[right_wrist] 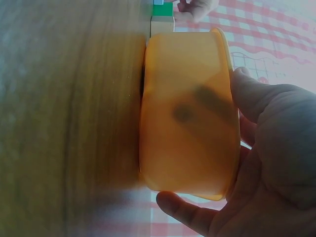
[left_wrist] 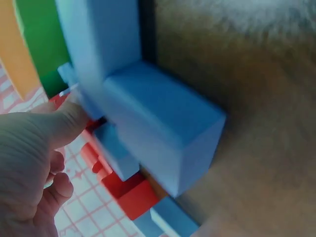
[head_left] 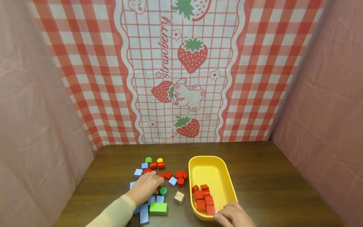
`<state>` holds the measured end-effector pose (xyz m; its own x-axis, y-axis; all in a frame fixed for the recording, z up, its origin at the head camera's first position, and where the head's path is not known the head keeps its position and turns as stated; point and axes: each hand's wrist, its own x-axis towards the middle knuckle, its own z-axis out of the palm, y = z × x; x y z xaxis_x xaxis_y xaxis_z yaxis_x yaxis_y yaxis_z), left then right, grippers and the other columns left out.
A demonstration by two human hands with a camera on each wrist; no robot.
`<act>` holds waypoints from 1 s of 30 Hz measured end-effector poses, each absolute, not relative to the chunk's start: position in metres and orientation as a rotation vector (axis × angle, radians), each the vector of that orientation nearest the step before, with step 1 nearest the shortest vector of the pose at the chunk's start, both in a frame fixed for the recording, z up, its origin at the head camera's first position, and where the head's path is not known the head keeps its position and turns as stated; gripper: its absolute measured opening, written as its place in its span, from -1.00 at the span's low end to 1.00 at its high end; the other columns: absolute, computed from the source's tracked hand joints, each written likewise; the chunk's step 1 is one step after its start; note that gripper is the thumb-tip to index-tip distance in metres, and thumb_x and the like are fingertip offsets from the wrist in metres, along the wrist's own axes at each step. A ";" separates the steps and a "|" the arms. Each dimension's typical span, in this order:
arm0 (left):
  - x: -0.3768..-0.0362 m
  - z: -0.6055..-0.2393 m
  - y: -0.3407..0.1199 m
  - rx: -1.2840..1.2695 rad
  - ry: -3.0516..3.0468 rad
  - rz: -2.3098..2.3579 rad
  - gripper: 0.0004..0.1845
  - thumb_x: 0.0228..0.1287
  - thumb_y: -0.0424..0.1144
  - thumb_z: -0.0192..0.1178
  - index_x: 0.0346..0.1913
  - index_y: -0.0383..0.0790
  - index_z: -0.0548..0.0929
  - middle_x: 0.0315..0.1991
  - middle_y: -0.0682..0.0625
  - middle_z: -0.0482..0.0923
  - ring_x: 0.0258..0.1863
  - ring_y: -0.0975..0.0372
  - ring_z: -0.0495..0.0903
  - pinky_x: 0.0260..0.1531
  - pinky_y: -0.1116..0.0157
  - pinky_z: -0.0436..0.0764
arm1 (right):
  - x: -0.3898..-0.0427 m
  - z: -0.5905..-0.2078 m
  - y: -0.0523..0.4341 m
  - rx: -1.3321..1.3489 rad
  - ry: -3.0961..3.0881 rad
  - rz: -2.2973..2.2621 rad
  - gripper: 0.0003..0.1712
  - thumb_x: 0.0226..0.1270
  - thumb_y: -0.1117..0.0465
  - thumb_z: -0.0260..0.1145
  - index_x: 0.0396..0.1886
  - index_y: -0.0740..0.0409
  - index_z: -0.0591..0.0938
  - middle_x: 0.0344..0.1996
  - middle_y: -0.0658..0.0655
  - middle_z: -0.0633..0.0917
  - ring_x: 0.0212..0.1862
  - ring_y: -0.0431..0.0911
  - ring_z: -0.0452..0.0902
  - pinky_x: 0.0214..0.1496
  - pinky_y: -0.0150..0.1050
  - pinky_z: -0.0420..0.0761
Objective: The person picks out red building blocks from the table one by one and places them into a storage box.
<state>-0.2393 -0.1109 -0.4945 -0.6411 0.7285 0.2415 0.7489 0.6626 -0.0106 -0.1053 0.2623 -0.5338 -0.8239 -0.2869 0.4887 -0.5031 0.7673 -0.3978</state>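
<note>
From the head view I see the yellow tray standing on the dark wooden desk, a rounded oblong tub with a cluster of red blocks lying in its near end. My right hand holds the tray's near right corner, fingers curled over the rim. To the left of the tray is a scatter of loose blocks in red, blue and green, with a plain wooden cube lying between the scatter and the tray. My left hand rests over the middle of that scatter, fingers bent down onto the pieces; a green cylinder stands just beside its fingertips.

The left wrist view adds the closeness the head view lacks: a pale blue block fills the frame, red pieces beyond it, and the thumb lies against the pile. It is blurred, so I cannot tell whether the left grip is pinching a block or only touching.

The right wrist view shows the tray's outer wall, translucent orange-yellow with dark shadows of the blocks inside, and the right grip wrapped round its end, thumb on the rim.
</note>
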 end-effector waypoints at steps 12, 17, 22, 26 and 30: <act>-0.239 -0.445 -0.048 -0.971 -2.757 -0.586 -0.64 0.25 -0.06 0.54 0.07 0.00 0.74 -0.06 0.16 0.79 -0.15 0.30 0.55 -0.18 0.32 0.61 | -0.104 -0.529 0.264 0.518 -2.675 0.767 -0.84 0.41 -0.08 0.48 -0.41 -0.47 0.75 -0.37 -0.49 0.60 -0.14 -0.38 0.48 -0.14 -0.31 0.58; -0.240 -0.445 -0.005 -1.050 -2.781 -0.587 -0.64 0.28 0.00 0.51 0.08 0.01 0.75 -0.04 0.18 0.79 -0.20 0.33 0.51 -0.18 0.38 0.58 | -0.107 -0.534 0.262 0.600 -2.580 0.733 -0.83 0.37 0.00 0.53 -0.39 -0.45 0.75 -0.37 -0.48 0.61 -0.14 -0.34 0.50 -0.15 -0.30 0.58; -0.249 -0.463 0.022 -1.053 -2.818 -0.543 -0.69 0.28 0.03 0.52 0.00 0.04 0.75 -0.14 0.21 0.76 -0.20 0.31 0.51 -0.14 0.35 0.59 | -0.108 -0.537 0.261 0.591 -2.563 0.742 -0.81 0.35 0.01 0.54 -0.41 -0.46 0.74 -0.36 -0.47 0.60 -0.14 -0.34 0.50 -0.17 -0.31 0.58; -0.253 -0.477 0.035 -0.988 -2.881 -0.508 -0.72 0.30 0.03 0.51 -0.05 0.03 0.74 -0.19 0.19 0.75 -0.20 0.27 0.49 -0.12 0.30 0.58 | -0.107 -0.539 0.261 0.601 -2.528 0.746 -0.79 0.30 0.04 0.57 -0.41 -0.45 0.75 -0.37 -0.47 0.60 -0.15 -0.35 0.49 -0.18 -0.33 0.57; -0.253 -0.480 0.044 -0.914 -2.922 -0.424 -0.70 0.28 0.05 0.52 -0.07 0.00 0.74 -0.26 0.16 0.74 -0.23 0.23 0.43 -0.18 0.29 0.54 | -0.107 -0.539 0.262 0.586 -2.525 0.756 -0.79 0.30 0.04 0.58 -0.40 -0.46 0.75 -0.37 -0.48 0.61 -0.15 -0.36 0.49 -0.18 -0.35 0.56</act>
